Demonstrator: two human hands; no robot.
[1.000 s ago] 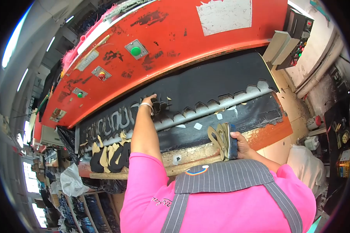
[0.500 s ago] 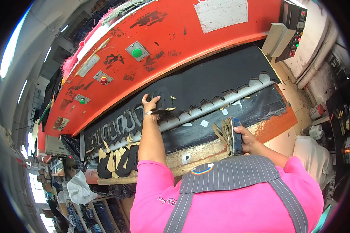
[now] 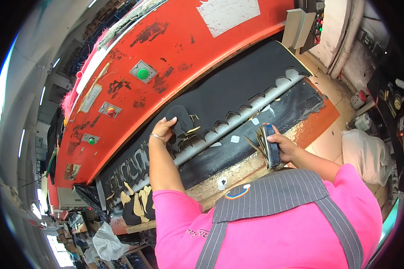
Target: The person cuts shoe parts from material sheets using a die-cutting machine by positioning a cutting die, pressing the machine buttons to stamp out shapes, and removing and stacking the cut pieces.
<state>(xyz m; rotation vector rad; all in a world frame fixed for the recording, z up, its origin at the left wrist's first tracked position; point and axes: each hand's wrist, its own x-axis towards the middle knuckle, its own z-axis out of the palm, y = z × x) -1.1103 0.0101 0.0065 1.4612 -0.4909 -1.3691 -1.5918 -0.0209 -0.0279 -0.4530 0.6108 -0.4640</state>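
My left hand (image 3: 163, 128), a bracelet at its wrist, pinches the edge of a black curved cut-out piece (image 3: 179, 118) over the black sheet (image 3: 229, 92). Small tan scraps (image 3: 193, 130) lie just right of that piece. My right hand (image 3: 281, 145) grips a blue-sided cutting die (image 3: 272, 149) upright near the front edge. Thin tan strips or edges fan out from the die's left side; what they are exactly I cannot make out. A row of curved cut-outs (image 3: 137, 161) runs along the sheet to the left of my left hand.
A red machine beam (image 3: 170, 49) with a green button (image 3: 142, 74) and a red button (image 3: 111, 112) spans the back. Black and tan cut pieces (image 3: 139, 205) are heaped at the front left. White scraps (image 3: 234, 139) dot the bed; a white sack (image 3: 367, 154) stands right.
My left hand has gone from spread fingers above the sheet to pinching the black curved piece, which now shows raised at the fingertips. My right hand keeps the die; the view has shifted.
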